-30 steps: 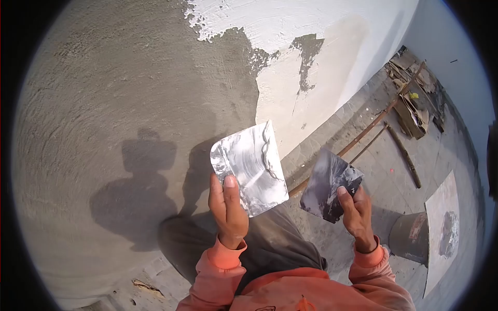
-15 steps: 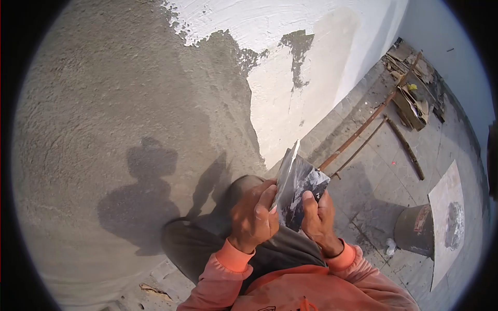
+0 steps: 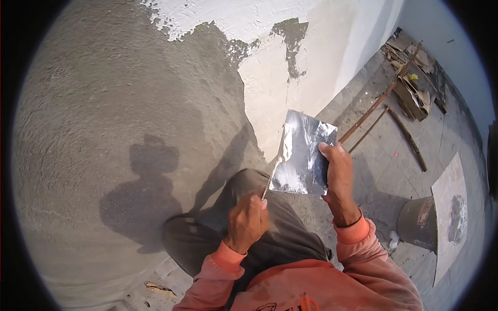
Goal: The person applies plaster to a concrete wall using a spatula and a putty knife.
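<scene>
Pinches thin putty-smeared steel scraper blade (image 3: 275, 167) in left hand (image 3: 248, 222) fingers (image 3: 258, 203), edge-on, long axis rising from them. Clamps square grey putty-coated steel plate (image 3: 303, 155) in right hand (image 3: 340, 181) fingers, up-right of left fingers, its left edge touching blade.

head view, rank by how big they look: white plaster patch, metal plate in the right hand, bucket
1. white plaster patch
2. metal plate, though it is nearest the camera, which enlarges it
3. bucket

No text can be read: the label on the bucket (image 3: 415, 230) is too blurred, and the print on the orange sweatshirt (image 3: 316, 282) is cut off.
</scene>
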A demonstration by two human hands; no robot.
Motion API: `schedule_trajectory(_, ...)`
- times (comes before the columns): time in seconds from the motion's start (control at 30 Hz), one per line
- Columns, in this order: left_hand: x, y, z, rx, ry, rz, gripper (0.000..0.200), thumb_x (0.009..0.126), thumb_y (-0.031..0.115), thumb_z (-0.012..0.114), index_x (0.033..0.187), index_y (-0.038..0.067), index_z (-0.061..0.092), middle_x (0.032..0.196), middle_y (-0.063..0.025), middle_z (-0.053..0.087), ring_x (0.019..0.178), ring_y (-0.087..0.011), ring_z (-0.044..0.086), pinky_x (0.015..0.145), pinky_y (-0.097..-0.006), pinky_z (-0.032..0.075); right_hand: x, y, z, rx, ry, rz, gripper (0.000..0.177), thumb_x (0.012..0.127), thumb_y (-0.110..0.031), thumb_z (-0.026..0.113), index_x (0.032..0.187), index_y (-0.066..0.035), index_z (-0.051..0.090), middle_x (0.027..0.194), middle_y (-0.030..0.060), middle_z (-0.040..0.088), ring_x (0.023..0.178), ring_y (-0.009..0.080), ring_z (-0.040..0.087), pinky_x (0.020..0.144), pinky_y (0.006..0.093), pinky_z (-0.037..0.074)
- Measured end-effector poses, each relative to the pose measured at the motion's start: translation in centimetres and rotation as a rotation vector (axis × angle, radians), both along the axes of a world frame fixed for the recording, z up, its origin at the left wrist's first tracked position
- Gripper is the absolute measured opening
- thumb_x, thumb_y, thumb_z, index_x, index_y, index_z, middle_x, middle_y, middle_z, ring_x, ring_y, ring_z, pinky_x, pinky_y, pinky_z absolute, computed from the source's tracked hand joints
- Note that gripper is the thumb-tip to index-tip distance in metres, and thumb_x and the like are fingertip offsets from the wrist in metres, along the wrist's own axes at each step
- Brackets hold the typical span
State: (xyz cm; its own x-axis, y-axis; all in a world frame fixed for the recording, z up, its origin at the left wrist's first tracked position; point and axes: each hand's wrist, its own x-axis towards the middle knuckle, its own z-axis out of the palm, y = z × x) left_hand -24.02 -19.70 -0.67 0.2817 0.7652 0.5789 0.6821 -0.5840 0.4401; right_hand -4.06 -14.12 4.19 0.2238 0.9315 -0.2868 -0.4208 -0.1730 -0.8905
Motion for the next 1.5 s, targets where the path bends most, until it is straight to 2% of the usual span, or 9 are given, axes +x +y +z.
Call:
schedule_trajectory(0.2, 0.2, -0.5, -0.6, -0.279, -0.185, 0.241, 0.013, 0.097, 0.009, 0.046, 0.094, -0.004, 0.049, 0.067, -0.0216, 0.053, 0.061, -0.0410, 0.055, 0.051, -0.0422, 0.040, 2.8, 2.0, -0.3, 0.191, 0.241, 0.029, 0.026, 0.089, -0.011, 0.050, 0.110, 0.005, 0.051, 0.092, 0.0092, 0.061, 0.074, 0.0150, 0.063, 0.068, 0.0293, 0.054)
schedule_trajectory(0.3, 0.8, 0.5, 0.0, -0.325, -0.427, 0.281, 0.028, 0.102, 0.020, 0.036, 0.090, -0.003, 0.047, 0.068, -0.0151, 0.048, 0.058, -0.0256, 0.043, 0.057, -0.0378, 0.038, 4.1, 1.5, -1.5, 0.187, 0.253, 0.047, 0.033, 0.087, -0.008, 0.048, 0.117, 0.006, 0.048, 0.098, 0.0114, 0.062, 0.080, 0.0177, 0.065, 0.074, 0.0313, 0.056)
schedule_trajectory(0.33, 0.4, 0.6, -0.1, -0.403, -0.447, 0.309, 0.033, 0.103, 0.023, 0.035, 0.095, -0.005, 0.050, 0.075, -0.0129, 0.053, 0.068, -0.0187, 0.045, 0.064, -0.0346, 0.040, 4.3, 1.2, -2.0, 0.176, 0.250, 0.042, 0.034, 0.087, -0.007, 0.047, 0.118, 0.006, 0.048, 0.099, 0.0117, 0.062, 0.081, 0.0177, 0.065, 0.074, 0.0314, 0.056)
schedule_trajectory(0.5, 0.3, 1.4, -0.1, -0.474, -0.661, 0.352, 0.032, 0.104, 0.024, 0.036, 0.100, -0.003, 0.052, 0.083, -0.0098, 0.054, 0.076, -0.0162, 0.044, 0.071, -0.0301, 0.040, 5.2, -0.1, -5.7, 0.060, 0.302, 0.003, 0.037, 0.086, -0.004, 0.045, 0.122, 0.007, 0.047, 0.103, 0.0124, 0.062, 0.083, 0.0183, 0.065, 0.078, 0.0324, 0.055)
schedule_trajectory(0.77, -3.7, -0.3, 0.0, -0.741, -1.095, 0.280, 0.032, 0.102, 0.026, 0.041, 0.112, -0.001, 0.056, 0.101, -0.0033, 0.059, 0.092, -0.0099, 0.050, 0.086, -0.0252, 0.039, 8.2, 6.2, -24.7, -0.050, 0.301, 0.018, 0.022, 0.086, -0.001, 0.053, 0.108, 0.003, 0.054, 0.096, 0.0082, 0.061, 0.080, 0.0192, 0.063, 0.076, 0.0354, 0.055)
schedule_trajectory(0.97, -9.6, -1.9, -2.2, -0.891, -1.131, 0.326, 0.033, 0.101, 0.027, 0.044, 0.117, 0.000, 0.055, 0.107, -0.0048, 0.060, 0.096, -0.0106, 0.055, 0.087, -0.0269, 0.043, 7.6, 15.4, -34.8, -0.115, 0.058, -0.137, 0.009, 0.081, -0.004, 0.056, 0.089, -0.002, 0.055, 0.072, -0.0002, 0.051, 0.059, 0.0124, 0.049, 0.053, 0.0305, 0.043)
schedule_trajectory(1.07, -10.6, -2.0, -3.1, -0.887, -1.231, 0.316, 0.034, 0.101, 0.027, 0.044, 0.118, 0.000, 0.054, 0.106, -0.0048, 0.061, 0.094, -0.0112, 0.057, 0.085, -0.0267, 0.045, 7.7, 18.5, -37.7, -0.173, -0.005, -0.128, 0.017, 0.081, -0.007, 0.058, 0.096, -0.002, 0.054, 0.081, 0.0041, 0.053, 0.071, 0.0183, 0.055, 0.062, 0.0386, 0.048)
schedule_trajectory(1.37, -10.4, -1.9, -3.7, -0.887, -1.359, 0.248, 0.034, 0.100, 0.025, 0.044, 0.119, -0.001, 0.054, 0.110, -0.0060, 0.061, 0.098, -0.0133, 0.058, 0.087, -0.0278, 0.044, 7.4, 22.5, -37.4, -0.205, -0.041, -0.092, 0.016, 0.081, -0.006, 0.054, 0.096, 0.000, 0.054, 0.083, 0.0064, 0.056, 0.071, 0.0218, 0.059, 0.064, 0.0424, 0.052)
schedule_trajectory(1.5, -10.7, -2.3, -3.9, -0.864, -1.400, 0.211, 0.031, 0.100, 0.022, 0.044, 0.119, -0.001, 0.054, 0.111, -0.0062, 0.061, 0.099, -0.0138, 0.058, 0.089, -0.0281, 0.043, 5.8, 22.1, -29.3, -0.158, -0.069, -0.029, 0.020, 0.083, -0.007, 0.052, 0.099, 0.005, 0.055, 0.089, 0.0118, 0.061, 0.075, 0.0260, 0.063, 0.067, 0.0438, 0.056)
